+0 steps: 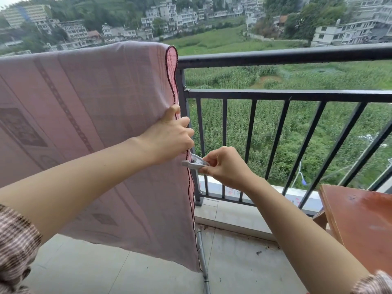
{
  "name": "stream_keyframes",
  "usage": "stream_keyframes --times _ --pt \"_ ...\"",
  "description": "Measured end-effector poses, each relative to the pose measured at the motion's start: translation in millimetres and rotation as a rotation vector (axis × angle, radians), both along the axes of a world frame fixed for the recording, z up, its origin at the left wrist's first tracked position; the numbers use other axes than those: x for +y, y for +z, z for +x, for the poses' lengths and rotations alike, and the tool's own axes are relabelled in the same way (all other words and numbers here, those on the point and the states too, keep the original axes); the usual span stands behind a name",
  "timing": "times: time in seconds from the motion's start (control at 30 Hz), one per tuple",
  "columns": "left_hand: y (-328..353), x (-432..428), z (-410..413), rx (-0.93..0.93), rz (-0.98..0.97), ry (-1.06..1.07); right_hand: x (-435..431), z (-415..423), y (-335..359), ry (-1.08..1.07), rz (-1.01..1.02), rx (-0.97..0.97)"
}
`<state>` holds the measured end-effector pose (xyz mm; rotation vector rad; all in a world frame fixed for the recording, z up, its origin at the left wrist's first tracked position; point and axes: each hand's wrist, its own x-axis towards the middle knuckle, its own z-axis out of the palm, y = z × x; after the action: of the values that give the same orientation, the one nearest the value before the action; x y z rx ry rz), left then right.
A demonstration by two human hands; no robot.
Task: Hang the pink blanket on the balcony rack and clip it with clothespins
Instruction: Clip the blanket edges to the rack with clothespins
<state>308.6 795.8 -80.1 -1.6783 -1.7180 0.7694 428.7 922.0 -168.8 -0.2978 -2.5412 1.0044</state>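
The pink blanket (101,115) hangs over the rack, its top draped at the height of the balcony rail and its dark-stitched right edge running down the middle of the view. My left hand (169,134) grips that right edge about halfway down, thumb on the front of the cloth. Just below it, my right hand (222,166) pinches a pale grey clothespin (195,162) whose jaws sit on the blanket's edge. A metal leg of the rack (202,257) shows under the blanket's lower right corner; the rest of the rack is hidden by the cloth.
The black balcony railing (275,56) runs behind and to the right of the blanket. A reddish-brown wooden table (360,221) stands at the right edge. Pale floor tiles (127,272) lie below. Fields and buildings lie beyond the rail.
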Motion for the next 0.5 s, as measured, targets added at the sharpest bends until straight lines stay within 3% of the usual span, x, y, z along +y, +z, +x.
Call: stream_keyframes --times 0.5 --pt "0.8 1.1 5.1 -0.118 0.01 0.054 2.4 -7.0 -4.6 0.02 -0.081 0.045"
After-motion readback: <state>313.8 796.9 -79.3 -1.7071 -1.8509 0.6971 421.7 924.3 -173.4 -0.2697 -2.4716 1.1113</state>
